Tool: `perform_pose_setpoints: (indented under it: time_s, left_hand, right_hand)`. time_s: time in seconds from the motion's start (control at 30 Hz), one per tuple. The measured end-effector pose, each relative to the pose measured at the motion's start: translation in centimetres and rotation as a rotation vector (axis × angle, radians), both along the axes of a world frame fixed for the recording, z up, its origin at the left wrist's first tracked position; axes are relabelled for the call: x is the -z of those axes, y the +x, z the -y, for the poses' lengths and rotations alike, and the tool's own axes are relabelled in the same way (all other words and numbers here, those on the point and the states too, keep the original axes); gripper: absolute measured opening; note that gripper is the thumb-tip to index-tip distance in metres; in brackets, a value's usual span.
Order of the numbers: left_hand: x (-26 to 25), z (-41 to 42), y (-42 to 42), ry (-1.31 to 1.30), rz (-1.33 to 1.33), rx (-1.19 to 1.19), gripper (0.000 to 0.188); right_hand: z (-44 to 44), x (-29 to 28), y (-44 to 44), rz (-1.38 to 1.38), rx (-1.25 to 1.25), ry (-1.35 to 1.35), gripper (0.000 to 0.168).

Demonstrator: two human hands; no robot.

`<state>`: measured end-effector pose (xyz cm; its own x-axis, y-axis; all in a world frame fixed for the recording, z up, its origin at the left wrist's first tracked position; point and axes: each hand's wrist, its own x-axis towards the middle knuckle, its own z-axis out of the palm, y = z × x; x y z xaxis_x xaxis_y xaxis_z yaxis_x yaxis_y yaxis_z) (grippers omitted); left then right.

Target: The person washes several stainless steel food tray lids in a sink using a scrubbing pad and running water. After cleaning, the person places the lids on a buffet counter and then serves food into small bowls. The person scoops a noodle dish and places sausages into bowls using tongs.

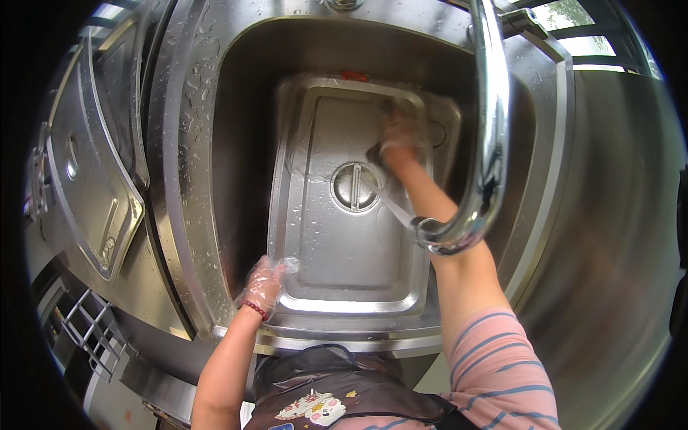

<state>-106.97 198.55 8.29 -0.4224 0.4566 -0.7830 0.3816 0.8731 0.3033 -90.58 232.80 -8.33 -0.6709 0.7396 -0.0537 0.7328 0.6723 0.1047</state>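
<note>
A rectangular stainless steel pan lid (pixel 349 247) with a recessed handle lies in the sink basin (pixel 247 134). Water runs from the chrome faucet (pixel 492 107) onto the lid beside its handle. My left hand (pixel 263 282), in a clear plastic glove, grips the lid's near left edge. Over the lid's upper right part is my right hand (pixel 399 134), also gloved and blurred; something dark shows beneath it, too unclear to name. Another metal piece (pixel 449 121) shows under the lid at the right. A small red thing (pixel 355 76) is at the far edge.
More metal pan lids (pixel 97 161) lean on the steel counter left of the sink. A wire rack (pixel 88 328) stands at the lower left. The faucet arcs over my right forearm, and the sink's front rim (pixel 349 338) is close to my apron.
</note>
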Motion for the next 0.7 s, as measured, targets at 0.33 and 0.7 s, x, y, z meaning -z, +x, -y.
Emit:
perform_pose_setpoints:
  time_s: [0.33,0.7]
  left_hand:
    - [-0.7,-0.5,-0.4,-0.168,0.087,-0.009,0.051]
    - [0.4,-0.6,-0.6,-0.014,0.350,-0.742,0.058]
  right_hand:
    - [13.0,-5.9,-8.2,-0.366,-0.193,-0.397,0.028]
    - [24.6,-17.1,3.3,-0.284,-0.411,-1.243,0.036]
